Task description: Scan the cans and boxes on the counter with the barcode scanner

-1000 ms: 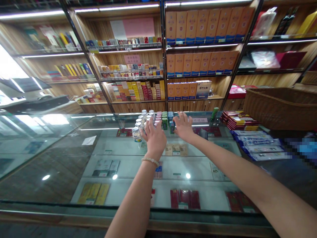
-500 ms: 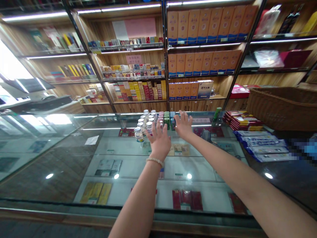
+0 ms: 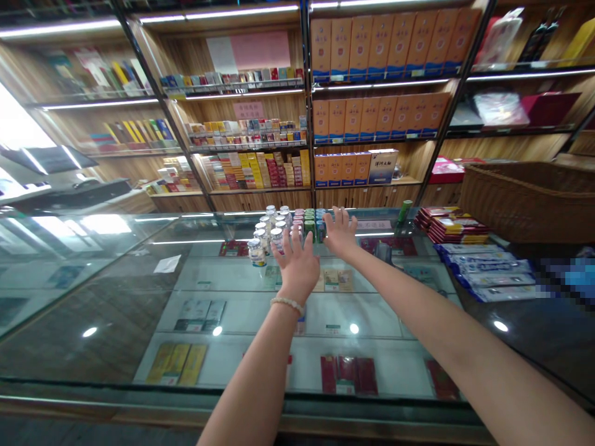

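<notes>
My left hand (image 3: pixel 298 263), a beaded bracelet (image 3: pixel 287 303) at its wrist, reaches over the glass counter (image 3: pixel 195 275) with its fingers spread. Just beyond its fingertips stand white-capped bottles (image 3: pixel 257 253) in close rows. Green containers (image 3: pixel 309 227), pink ones (image 3: pixel 298 218) and blue ones (image 3: pixel 320 229) are lined up to their right. My right hand (image 3: pixel 341 234) is beside the blue ones, fingers apart and slightly curved. Whether its fingertips touch them I cannot tell. Neither hand holds anything, and part of the rows is hidden behind my left fingers.
On the counter's right lie stacked red packets (image 3: pixel 449 224), blue-white packets (image 3: pixel 495 272) and a wicker basket (image 3: pixel 525 201). A green container (image 3: pixel 405 210) stands near the back edge. A white paper (image 3: pixel 167 264) lies at left. Shelves with orange boxes (image 3: pixel 362 49) rise behind.
The whole view has shifted slightly, so things appear a little further left. Both hands keep nearly the same spread pose beside the rows, which look unchanged.
</notes>
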The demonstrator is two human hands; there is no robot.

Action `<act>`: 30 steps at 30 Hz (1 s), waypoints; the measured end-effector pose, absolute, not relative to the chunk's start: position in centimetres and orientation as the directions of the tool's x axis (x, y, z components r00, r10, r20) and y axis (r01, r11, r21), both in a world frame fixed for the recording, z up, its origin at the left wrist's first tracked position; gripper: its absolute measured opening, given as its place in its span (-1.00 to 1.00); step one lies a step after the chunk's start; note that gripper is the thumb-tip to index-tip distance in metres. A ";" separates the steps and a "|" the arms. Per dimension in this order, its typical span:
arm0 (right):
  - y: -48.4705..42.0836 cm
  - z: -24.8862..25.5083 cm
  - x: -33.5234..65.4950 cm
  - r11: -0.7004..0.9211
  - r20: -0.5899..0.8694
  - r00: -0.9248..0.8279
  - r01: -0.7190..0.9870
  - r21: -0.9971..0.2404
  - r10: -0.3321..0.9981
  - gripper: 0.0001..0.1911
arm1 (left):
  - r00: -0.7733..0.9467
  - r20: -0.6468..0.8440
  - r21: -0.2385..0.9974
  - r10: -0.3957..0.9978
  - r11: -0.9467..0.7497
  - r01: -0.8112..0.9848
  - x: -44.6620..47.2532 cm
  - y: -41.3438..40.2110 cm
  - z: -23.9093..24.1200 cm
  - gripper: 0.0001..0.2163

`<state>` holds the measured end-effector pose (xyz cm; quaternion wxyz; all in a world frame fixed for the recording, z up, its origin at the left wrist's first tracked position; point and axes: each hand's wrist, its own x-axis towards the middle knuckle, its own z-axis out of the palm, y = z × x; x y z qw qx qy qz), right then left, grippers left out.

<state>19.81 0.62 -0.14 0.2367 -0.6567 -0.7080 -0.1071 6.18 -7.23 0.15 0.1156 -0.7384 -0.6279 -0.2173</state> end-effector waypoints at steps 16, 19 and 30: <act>-4.3 2.0 33.6 -0.042 0.334 0.074 0.994 -0.104 0.940 -0.26 | 0.267 0.529 0.012 0.806 -0.321 0.947 7.8 -6.3 -0.6 -0.46; -5.2 1.4 34.9 -0.084 0.302 0.110 0.992 -0.098 0.947 -0.28 | 0.305 0.550 0.003 0.777 -0.368 0.930 8.3 -6.1 -0.6 -0.47; -2.5 1.1 41.0 -0.129 0.380 0.154 0.987 -0.092 0.912 -0.26 | 0.322 0.573 -0.014 0.753 -0.384 0.923 8.4 -5.9 -0.5 -0.52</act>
